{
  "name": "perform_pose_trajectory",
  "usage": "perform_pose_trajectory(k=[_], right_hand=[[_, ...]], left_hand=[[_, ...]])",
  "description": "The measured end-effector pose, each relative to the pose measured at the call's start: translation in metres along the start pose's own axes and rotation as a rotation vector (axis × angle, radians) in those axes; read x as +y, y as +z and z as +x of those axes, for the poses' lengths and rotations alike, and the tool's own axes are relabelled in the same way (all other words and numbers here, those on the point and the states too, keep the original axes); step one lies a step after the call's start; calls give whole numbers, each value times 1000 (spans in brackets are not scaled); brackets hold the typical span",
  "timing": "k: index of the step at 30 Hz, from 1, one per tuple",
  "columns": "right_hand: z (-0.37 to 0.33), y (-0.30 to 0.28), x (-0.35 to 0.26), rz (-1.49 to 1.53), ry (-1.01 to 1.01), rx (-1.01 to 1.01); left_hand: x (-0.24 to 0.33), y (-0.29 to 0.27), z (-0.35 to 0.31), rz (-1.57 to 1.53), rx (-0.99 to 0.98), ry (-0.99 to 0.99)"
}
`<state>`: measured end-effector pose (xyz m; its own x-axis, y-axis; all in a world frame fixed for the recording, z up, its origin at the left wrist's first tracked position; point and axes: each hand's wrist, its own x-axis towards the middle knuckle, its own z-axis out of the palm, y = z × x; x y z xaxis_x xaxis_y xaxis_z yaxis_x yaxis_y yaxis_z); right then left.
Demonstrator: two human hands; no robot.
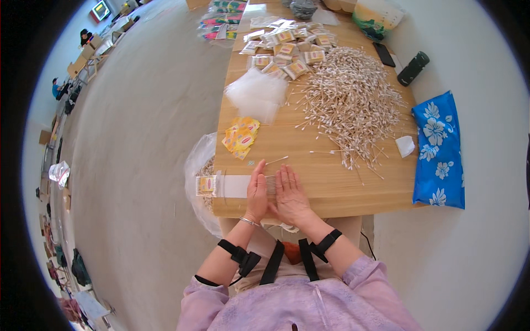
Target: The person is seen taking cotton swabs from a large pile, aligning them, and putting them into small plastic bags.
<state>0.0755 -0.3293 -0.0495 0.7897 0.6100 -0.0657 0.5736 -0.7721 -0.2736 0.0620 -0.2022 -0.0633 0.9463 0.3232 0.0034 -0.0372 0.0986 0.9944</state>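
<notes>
My left hand (pixel 256 193) and my right hand (pixel 290 194) rest near the table's front edge, fingers stretched out and pointing away from me. A row of cotton swabs (pixel 270 185) lies side by side between them, its ends partly hidden by the hands. Left of my left hand is a white strip (pixel 236 187), and at its far end a small clear pack of swabs with a yellow label (pixel 206 186). One loose cotton swab (pixel 277 160) lies just beyond my fingertips. Yellow printed cards (pixel 241 137) are spread farther off to the left.
A large heap of cotton swabs (pixel 353 99) covers the table's right middle. Behind lie filled packs (pixel 287 51) and clear empty bags (pixel 257 94). A blue flowered pouch (pixel 440 151), black bottle (pixel 413 69) and phone (pixel 383 54) line the right. A plastic sack (pixel 200 157) hangs beside the left edge.
</notes>
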Motion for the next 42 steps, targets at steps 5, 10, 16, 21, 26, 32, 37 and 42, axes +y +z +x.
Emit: perform_pose_trajectory(k=[5,10,16,21,26,32,37,42], right_hand=[[-3,-2,-6,21,-22,33],[1,6,-22,18,44,79],[14,17,-51,26,24,68],[34,24,-75,114,36,71],[37,24,-85,149,25,66],[34,23,-86,119,-13,35],[34,16,-93,103,15,-65],[31,24,-87,77,-5,44]], left_hand=[[0,0,0,-232,26,-63],[13,-8,-5,-380,68,-162],[16,-31,0,-207,44,-35],[19,-67,9,-225,16,-93],[20,-79,6,-168,-9,-87],[20,-78,5,-154,20,-24],[24,-84,4,-160,24,-56],[47,-101,6,612,-45,182]])
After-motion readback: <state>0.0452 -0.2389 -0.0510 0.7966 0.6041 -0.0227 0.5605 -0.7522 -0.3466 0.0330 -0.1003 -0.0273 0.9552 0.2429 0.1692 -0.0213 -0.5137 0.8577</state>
